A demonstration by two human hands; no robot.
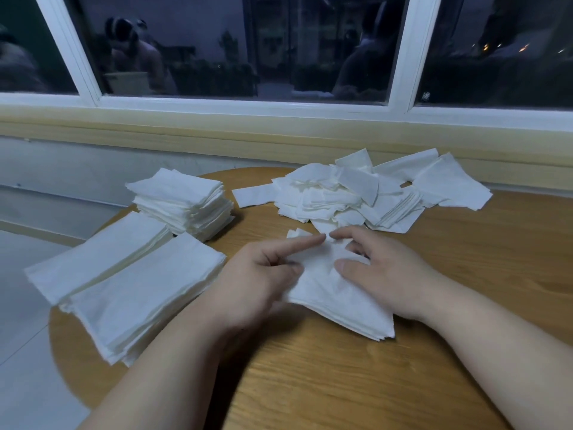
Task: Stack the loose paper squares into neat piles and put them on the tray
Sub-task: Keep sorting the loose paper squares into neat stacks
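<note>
A small pile of white paper squares [338,297] lies on the wooden table in front of me, one corner pointing toward me. My left hand [263,274] holds its left edge, thumb on top and index finger stretched across the far corner. My right hand [381,268] rests on its right side, thumb pressing the top sheet and fingers curled over the far edge. A loose heap of paper squares [356,193] lies beyond my hands. Three neat stacks stand at the left: a tall one [183,203] at the back and two wide ones [102,256], [145,293] nearer. No tray is visible.
The round wooden table [465,259] ends at the left, where the two wide stacks overhang its edge above a pale floor. A windowsill and dark window run behind the table. A single strip of paper [252,195] lies between the tall stack and the heap.
</note>
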